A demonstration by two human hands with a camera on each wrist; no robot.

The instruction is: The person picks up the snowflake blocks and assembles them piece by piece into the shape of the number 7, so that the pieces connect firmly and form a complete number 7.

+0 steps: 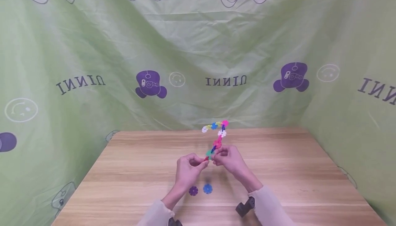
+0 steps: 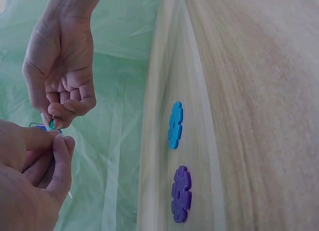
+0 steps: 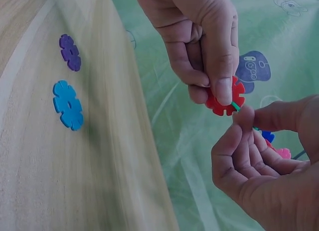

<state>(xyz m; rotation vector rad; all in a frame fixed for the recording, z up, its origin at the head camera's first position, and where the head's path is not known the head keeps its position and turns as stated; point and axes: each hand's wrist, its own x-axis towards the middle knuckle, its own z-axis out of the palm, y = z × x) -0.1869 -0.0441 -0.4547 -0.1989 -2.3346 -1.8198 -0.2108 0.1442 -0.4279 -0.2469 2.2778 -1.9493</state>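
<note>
A curved chain of linked snowflake discs, with a pink disc (image 1: 225, 123) at its bend and a white disc (image 1: 204, 129) at its far end, rises above the table from between both hands. My left hand (image 1: 187, 171) pinches a red snowflake disc (image 3: 238, 94) between thumb and fingers. My right hand (image 1: 230, 159) pinches the green disc (image 1: 209, 154) at the chain's lower end. In the right wrist view the green edge meets the red disc's rim. The fingers cover much of both discs.
On the wooden table (image 1: 139, 184) below the hands lie a purple snowflake disc (image 1: 193, 190) and a blue snowflake disc (image 1: 207, 188), side by side. A green printed cloth (image 1: 191, 47) hangs behind and around the table.
</note>
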